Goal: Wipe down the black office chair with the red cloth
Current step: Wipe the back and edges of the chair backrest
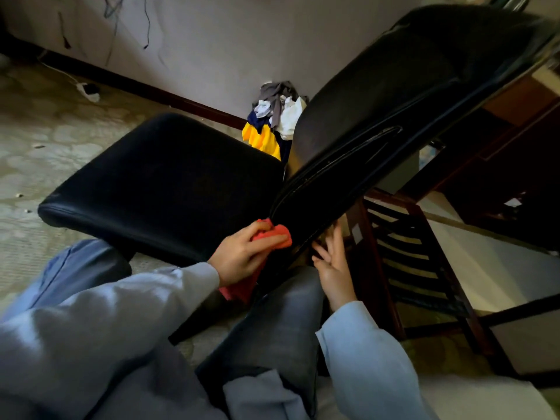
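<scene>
Black office chair [169,183] fills mid-frame, seat pad to the left, backrest [394,95] rising to the upper right, with the person low in front of it, knees in jeans in the foreground. The left hand [245,253] holds the red cloth [285,239] bunched up, fingers curled over it and thumb underneath, pressing it against the lower corner of the backrest right where it meets the seat. A loose tail of cloth hangs below the wrist. The right hand [335,268] is just beside it on the far side of the same edge, fingers straight and slightly spread, tips touching the rear or underside of the backrest. It grips nothing and looks like bracing. The cloth reads soft, light and limp, so it is best kept wadded in the palm so it does not trail or snag in the seam. The chair covering looks like smooth, slightly glossy faux leather, padded with some give and probably slick under the cloth. The stitched piping along the backrest edge likely traps dust and needs fingertip pressure. The chair is probably heavy, and the backrest may swing or tilt when pushed, so steadying it at the stiff lower edge, as the right hand does, seems sensible. The base and wheels are hidden. Behind are a pile of clothes [272,122] against the wall [212,40], a dark wooden slatted frame [403,259] on the right, a patterned floor [36,140] and a white plug and cable [89,93] far left.
</scene>
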`<state>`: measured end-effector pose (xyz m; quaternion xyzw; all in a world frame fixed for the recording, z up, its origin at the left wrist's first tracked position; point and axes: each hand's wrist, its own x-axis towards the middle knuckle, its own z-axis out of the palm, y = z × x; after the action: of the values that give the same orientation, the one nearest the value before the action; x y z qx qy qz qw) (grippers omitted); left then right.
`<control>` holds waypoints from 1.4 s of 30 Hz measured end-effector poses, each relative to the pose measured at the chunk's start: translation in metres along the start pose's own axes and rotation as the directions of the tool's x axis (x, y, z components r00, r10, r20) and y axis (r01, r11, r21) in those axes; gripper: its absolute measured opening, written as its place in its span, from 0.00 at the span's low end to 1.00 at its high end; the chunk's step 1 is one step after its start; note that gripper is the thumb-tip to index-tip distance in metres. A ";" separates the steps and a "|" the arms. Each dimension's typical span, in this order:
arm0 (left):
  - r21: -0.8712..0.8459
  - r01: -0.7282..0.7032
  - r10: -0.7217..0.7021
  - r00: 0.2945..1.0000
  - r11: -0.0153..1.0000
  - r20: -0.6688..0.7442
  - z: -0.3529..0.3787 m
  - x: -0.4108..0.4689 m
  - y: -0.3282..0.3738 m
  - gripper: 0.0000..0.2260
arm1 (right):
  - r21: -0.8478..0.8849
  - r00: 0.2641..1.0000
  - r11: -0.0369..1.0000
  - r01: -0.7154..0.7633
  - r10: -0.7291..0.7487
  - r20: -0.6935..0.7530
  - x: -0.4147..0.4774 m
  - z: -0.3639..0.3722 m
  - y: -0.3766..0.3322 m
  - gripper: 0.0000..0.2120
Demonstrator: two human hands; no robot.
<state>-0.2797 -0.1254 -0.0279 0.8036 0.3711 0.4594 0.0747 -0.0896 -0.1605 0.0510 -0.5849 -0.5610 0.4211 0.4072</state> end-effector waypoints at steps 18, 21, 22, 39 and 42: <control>0.313 -0.171 0.198 0.979 0.934 -0.056 0.038 0.034 0.036 0.22 | 0.089 0.993 0.993 -0.072 0.063 0.099 0.005 0.000 0.009 0.42; 0.330 -0.159 0.157 0.987 0.931 0.033 0.047 0.010 0.019 0.20 | 0.099 0.992 0.990 -0.103 0.094 0.085 0.003 0.002 0.009 0.43; 0.322 -0.149 0.138 0.989 0.935 0.058 0.048 0.003 0.014 0.20 | 0.090 0.991 0.989 -0.116 0.110 0.069 0.002 0.002 0.008 0.44; -0.291 0.321 -0.389 0.895 0.901 -0.218 0.031 -0.034 0.058 0.16 | -0.106 0.998 0.994 0.032 -0.026 0.051 -0.024 0.031 0.015 0.42; -0.165 0.273 -0.309 0.916 0.948 -0.257 0.033 -0.023 0.065 0.19 | -0.164 0.997 0.984 0.070 -0.062 0.050 -0.029 0.036 0.017 0.43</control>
<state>-0.2259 -0.1799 -0.0320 0.6600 0.4638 0.5743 0.1394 -0.1192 -0.1904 0.0249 -0.5884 -0.6219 0.3722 0.3584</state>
